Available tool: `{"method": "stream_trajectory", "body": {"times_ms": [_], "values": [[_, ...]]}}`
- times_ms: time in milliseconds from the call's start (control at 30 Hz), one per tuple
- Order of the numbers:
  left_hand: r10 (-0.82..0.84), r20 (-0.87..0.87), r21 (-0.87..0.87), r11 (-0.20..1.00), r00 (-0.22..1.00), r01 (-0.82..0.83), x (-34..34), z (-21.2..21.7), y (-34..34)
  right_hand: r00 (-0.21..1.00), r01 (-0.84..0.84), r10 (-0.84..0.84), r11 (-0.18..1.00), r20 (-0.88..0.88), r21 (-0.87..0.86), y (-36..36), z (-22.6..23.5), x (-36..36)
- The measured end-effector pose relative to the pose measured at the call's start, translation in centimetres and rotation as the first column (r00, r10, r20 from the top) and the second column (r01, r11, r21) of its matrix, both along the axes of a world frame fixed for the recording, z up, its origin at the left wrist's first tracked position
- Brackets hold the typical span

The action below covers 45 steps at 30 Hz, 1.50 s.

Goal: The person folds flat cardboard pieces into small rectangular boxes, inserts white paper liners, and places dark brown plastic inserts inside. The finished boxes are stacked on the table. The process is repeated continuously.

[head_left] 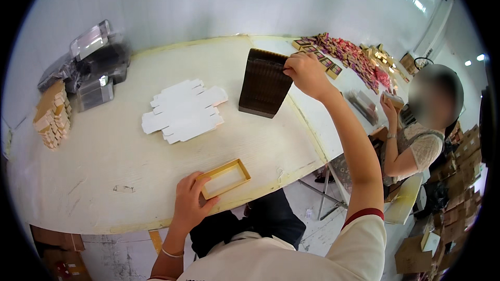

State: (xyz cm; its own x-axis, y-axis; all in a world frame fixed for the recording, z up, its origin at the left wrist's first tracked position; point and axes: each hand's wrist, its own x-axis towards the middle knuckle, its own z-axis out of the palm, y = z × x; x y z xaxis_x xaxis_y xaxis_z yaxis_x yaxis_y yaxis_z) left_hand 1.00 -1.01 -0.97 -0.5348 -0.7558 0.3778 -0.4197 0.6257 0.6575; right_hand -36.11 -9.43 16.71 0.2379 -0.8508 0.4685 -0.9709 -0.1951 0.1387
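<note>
Holding: your left hand (188, 200) pins the near end of a shallow gold tray (225, 178) at the front edge of the counter (104, 145), fingers closed over its rim
Pinching: your right hand (306, 73) has its grip closed on the top corner of a dark brown ribbed sheet (264, 82), which stands upright on its lower edge further back on the counter
Tray feel: it looks like thin card, light and easy to crush, so hold it by the long walls, not the floor
Sheet feel: probably a stiff but bendy plastic insert; light, likely to flex if lifted by one corner, so a second hold at the lower edge would steady it
Tray contents: nothing lies in it, only a pale bottom shows
White blanks (185, 109): flat folded cartons fanned out mid-counter, apart from both hands
Stack at left (52, 114): small tan boxes piled up, closed, contents hidden
Far end: many small colourful boxes (354, 57) spread out; another person (422, 145) sits beside them holding something small
</note>
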Motion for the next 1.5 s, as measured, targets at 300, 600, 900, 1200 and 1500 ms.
{"method": "stream_trajectory", "body": {"times_ms": [300,600,900,1200,1500], "values": [[0.105,0.144,0.007,0.994,0.984,-0.107,-0.3,0.5,0.1,0.504,-0.307,0.425,0.902,0.752,-0.304,2.8,2.6,3.3],[-0.008,0.085,0.438,0.899,0.996,-0.031,-4.8,4.5,0.2,0.370,-0.681,-0.435,0.474,0.821,0.558,8.5,-10.4,5.4],[0.055,0.234,0.289,0.949,0.971,-0.123,-6.6,5.1,1.5,0.540,-0.642,0.209,0.729,0.815,0.238,7.8,-12.8,7.8],[-0.019,0.129,0.351,0.936,0.991,-0.028,-5.9,4.3,0.1,0.701,-0.626,0.538,0.779,0.467,0.043,11.8,-12.8,6.0],[-0.140,0.152,0.390,0.918,0.979,0.071,-5.4,4.1,-1.1,0.751,-0.618,0.497,0.760,0.434,0.199,11.5,-13.0,6.7]]}}
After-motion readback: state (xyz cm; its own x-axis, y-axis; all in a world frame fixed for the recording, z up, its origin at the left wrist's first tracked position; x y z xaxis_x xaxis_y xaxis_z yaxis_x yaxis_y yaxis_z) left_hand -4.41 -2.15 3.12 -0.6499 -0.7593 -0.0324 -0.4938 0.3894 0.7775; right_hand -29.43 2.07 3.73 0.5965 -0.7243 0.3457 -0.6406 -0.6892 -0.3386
